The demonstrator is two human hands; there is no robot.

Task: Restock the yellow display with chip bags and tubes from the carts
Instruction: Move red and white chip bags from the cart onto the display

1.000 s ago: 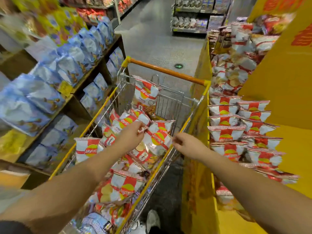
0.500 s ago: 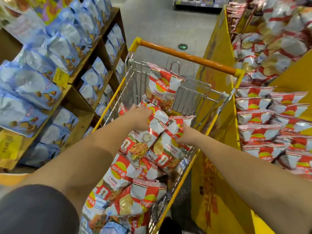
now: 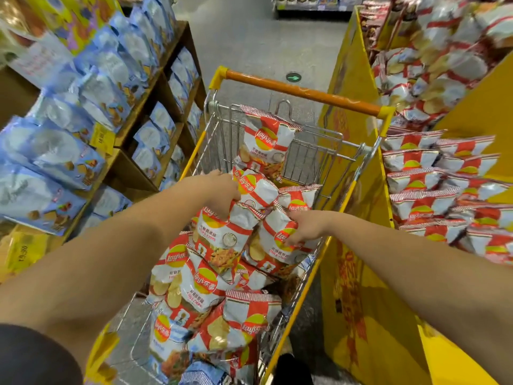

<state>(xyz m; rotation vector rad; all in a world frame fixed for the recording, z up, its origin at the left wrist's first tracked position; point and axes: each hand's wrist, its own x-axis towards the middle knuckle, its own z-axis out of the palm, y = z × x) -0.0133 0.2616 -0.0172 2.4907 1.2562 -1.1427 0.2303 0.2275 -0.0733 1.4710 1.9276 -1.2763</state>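
Observation:
A wire cart (image 3: pixel 327 159) with an orange handle stands in the aisle, piled with red-and-white chip bags. My left hand (image 3: pixel 222 194) grips the top of one chip bag (image 3: pixel 222 240) in the middle of the pile. My right hand (image 3: pixel 304 227) holds a second chip bag (image 3: pixel 273 245) beside it, fingers curled over its upper edge. Another bag (image 3: pixel 266 140) stands upright against the cart's far end. The yellow display (image 3: pixel 358 207) rises on the right, its shelves holding rows of the same bags (image 3: pixel 433 184).
Wooden shelves (image 3: pixel 155 90) of blue snack bags line the left side, close to the cart. Grey floor (image 3: pixel 258 43) stretches ahead down the aisle to a far shelf. A dark shoe (image 3: pixel 291 368) shows at the bottom beside the cart.
Both hands reached deeper into the cart and took hold of chip bags. The left bag now hangs lifted from the pile. The view tilted down and closer.

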